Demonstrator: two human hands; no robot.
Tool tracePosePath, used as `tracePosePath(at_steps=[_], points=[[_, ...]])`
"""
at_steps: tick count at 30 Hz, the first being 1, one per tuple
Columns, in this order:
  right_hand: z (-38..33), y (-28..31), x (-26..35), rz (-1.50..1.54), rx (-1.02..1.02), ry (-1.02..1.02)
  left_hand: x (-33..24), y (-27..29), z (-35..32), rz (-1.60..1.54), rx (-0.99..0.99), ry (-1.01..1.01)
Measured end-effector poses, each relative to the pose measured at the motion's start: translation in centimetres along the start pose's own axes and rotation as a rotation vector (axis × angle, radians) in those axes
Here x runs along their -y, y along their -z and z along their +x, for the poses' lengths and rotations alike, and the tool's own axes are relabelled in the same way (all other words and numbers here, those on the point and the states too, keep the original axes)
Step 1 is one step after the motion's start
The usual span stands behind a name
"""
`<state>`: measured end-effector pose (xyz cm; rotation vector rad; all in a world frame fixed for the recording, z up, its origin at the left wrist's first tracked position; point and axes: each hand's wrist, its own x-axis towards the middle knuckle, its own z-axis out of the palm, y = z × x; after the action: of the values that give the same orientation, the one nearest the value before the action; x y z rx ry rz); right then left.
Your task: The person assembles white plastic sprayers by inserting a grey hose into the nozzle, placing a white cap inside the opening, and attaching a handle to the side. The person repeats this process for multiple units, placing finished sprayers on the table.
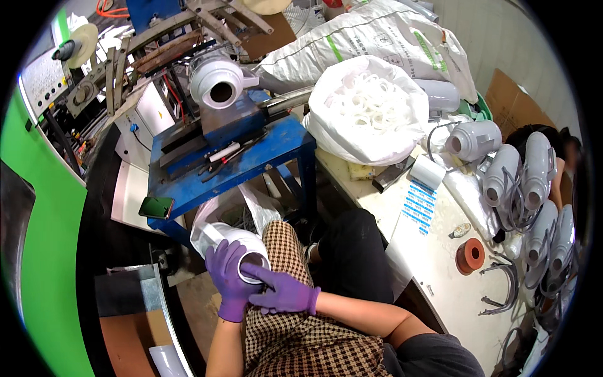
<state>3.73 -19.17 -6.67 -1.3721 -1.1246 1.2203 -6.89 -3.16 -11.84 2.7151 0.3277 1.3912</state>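
Note:
A white plastic jug shell [248, 237] lies tilted over my lap, its round open mouth facing me. My left hand [228, 279], in a purple glove, is wrapped round its left side near the rim. The purple-gloved right hand [282, 293] grips the near edge of the mouth, a finger reaching over the opening. Behind the shell a white plastic bag [256, 204] hangs below the blue workbench [251, 173]. A similar white shell [217, 78] is mounted on the machine there. My checkered apron [292, 251] covers one leg.
White bag of rings [370, 113] stands on the pale table [452, 301]. Nearby are a label roll [422, 195], a brown tape roll [470, 256], grey handles [502, 286] and several jugs [537, 169]. A phone [156, 207] lies on the bench corner. Another person's arm [556, 182] shows right.

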Motion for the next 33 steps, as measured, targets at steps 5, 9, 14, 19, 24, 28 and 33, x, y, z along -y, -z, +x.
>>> tracePosePath(at_steps=[5,9,14,19,24,28,33], points=[[-1.8,3.9,-0.9,-0.310,-0.519,0.788,2.5,0.2,-1.2,-0.074,-0.048,0.123],[-4.4,16.7,5.4,-0.868,-1.047,0.752,4.6,2.6,-4.3,-0.124,-0.125,0.336],[-4.8,37.2,4.3,-1.485,-1.158,0.069,3.2,3.6,-3.6,-0.256,-0.060,0.238],[-1.4,37.8,4.8,-1.597,-0.813,-0.580,0.4,7.9,-2.2,-0.187,0.092,0.028],[-2.1,37.0,2.7,-1.536,-1.126,-0.158,-3.0,9.0,-1.9,-0.211,0.241,0.056],[-3.7,34.9,3.4,-1.285,-1.279,0.520,-2.7,7.3,-3.8,-0.226,0.164,0.176],[-3.7,18.2,4.0,-0.551,-0.848,0.606,-1.3,5.9,-5.2,-0.263,0.217,0.244]])
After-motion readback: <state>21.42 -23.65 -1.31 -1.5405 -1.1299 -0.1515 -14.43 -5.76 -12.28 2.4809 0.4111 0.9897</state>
